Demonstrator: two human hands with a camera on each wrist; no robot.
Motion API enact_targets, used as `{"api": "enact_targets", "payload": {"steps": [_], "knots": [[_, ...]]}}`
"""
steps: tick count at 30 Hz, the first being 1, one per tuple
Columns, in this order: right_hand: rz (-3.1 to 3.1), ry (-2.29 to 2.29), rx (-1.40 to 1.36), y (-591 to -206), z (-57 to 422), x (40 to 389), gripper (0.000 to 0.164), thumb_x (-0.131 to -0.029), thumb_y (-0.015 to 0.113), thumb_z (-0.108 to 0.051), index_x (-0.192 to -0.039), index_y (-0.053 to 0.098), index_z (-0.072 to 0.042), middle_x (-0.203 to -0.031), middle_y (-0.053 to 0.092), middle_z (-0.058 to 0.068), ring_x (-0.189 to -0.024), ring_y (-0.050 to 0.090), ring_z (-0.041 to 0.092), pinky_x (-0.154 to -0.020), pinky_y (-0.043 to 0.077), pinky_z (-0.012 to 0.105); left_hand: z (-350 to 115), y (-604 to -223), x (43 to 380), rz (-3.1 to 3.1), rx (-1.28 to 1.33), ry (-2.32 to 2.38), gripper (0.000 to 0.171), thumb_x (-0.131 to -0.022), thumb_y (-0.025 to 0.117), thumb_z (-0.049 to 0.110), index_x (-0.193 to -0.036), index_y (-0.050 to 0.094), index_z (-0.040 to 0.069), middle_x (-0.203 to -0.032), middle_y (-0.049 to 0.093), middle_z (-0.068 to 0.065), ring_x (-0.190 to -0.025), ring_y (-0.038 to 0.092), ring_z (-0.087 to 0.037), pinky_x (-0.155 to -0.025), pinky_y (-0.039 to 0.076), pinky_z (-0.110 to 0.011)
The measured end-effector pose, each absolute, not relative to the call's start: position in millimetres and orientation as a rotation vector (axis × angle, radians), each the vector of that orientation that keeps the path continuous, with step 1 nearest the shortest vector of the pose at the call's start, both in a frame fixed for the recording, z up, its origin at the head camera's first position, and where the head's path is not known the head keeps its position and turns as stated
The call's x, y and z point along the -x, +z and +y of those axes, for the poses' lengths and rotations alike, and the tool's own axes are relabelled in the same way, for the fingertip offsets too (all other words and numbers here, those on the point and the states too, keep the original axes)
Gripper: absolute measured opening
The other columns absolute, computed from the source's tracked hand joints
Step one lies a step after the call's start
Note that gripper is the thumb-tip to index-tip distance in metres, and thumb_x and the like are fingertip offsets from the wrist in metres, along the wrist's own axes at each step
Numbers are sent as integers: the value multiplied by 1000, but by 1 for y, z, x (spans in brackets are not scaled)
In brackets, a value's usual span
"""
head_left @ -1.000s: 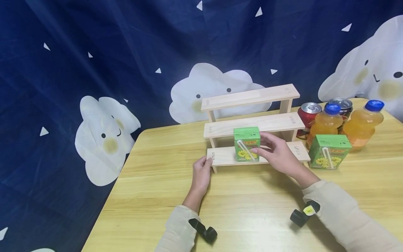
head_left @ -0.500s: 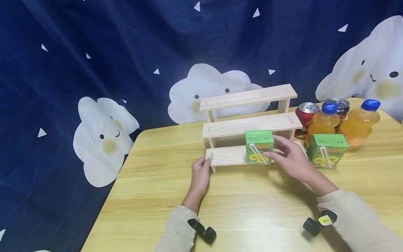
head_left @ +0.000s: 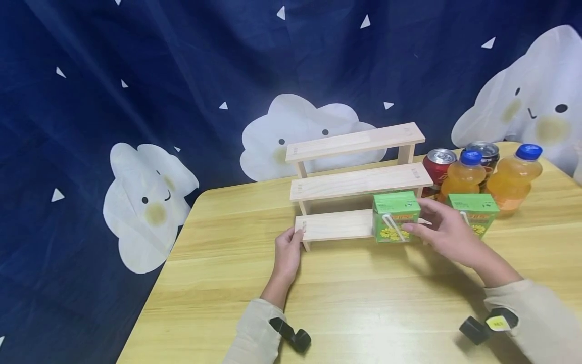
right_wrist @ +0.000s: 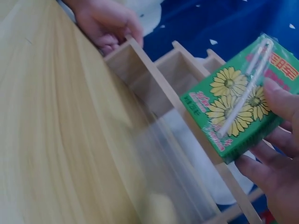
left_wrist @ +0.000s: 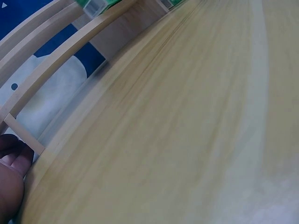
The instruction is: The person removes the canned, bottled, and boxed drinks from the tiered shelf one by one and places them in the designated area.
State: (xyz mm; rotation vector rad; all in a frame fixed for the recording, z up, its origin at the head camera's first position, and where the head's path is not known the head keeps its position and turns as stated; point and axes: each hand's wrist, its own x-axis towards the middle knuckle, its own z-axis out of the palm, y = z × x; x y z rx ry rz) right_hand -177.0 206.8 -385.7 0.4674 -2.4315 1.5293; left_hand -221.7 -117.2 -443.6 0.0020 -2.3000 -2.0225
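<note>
My right hand [head_left: 447, 232] holds a green drink carton [head_left: 392, 222] upright by its right side, at the right part of the lowest step of a three-tier wooden shelf [head_left: 336, 226]. Yellow flowers and a wrapped straw mark the front of that carton [right_wrist: 233, 100] in the right wrist view. Whether its base touches the step I cannot tell. At the shelf's left end, my left hand [head_left: 288, 253] grips the lowest step, thumb on top. The left wrist view catches only part of this left hand [left_wrist: 14, 172], beside the shelf's leg.
A second green carton [head_left: 484, 205] stands right of the shelf, partly behind my right hand. Behind it are two orange drink bottles [head_left: 511, 184] with blue caps, a red can [head_left: 432, 167] and a dark can [head_left: 488, 154]. A dark blue cloud-patterned curtain [head_left: 204, 60] hangs behind the table [head_left: 218, 263].
My right hand has carried the carton rightward along the lowest step, from left of its middle to near its right end. My left hand keeps its grip on the shelf.
</note>
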Motion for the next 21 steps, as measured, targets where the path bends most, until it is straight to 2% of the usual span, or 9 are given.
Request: {"api": "enact_targets", "payload": {"steps": [2,5,9,14,18,21], "knots": [[-2447,1533,-477,-385,214,175,45,-83,70,-6,-123,51,0,-98,61,-21,-76,64,1,-50,50,28,-117,-444,222,-2296,-1,-2020,30,-96,47,16,-113,64,-2,-103,67,-12,-90,57,-11,-83,49,-28],[-2455,1500,-480,-385,225,171,45,-82,70,-3,-123,52,1,-99,62,-21,-76,64,2,-56,52,24,-116,-444,221,-2283,-2,-2013,29,-95,48,15,-111,66,-1,-101,67,-12,-87,57,-11,-80,49,-26],[-2475,1436,-455,-386,241,164,46,-82,70,-2,-124,53,1,-101,61,-22,-86,61,-5,-65,51,17,-116,-444,221,-2284,4,-1982,29,-94,48,16,-108,67,-1,-96,67,-12,-83,55,-12,-76,48,-25],[-2451,1435,-501,-391,259,152,48,-81,67,4,-127,51,0,-109,59,-22,-96,58,-9,-74,48,10,-116,-444,221,-2286,8,-1980,30,-94,48,16,-110,66,-1,-99,67,-11,-87,56,-13,-79,48,-26],[-2449,1457,-499,-401,273,142,51,-80,66,9,-128,52,-4,-110,60,-22,-97,58,-10,-74,47,9,-116,-444,221,-2282,14,-1979,29,-94,48,16,-108,67,-1,-96,67,-10,-84,55,-12,-77,48,-25],[-2510,1406,-402,-411,286,133,50,-81,68,2,-128,52,-5,-110,55,-29,-96,53,-16,-72,45,6,-115,-444,221,-2281,14,-1977,28,-94,48,16,-106,67,-1,-92,66,-9,-80,53,-12,-73,47,-25]]}}
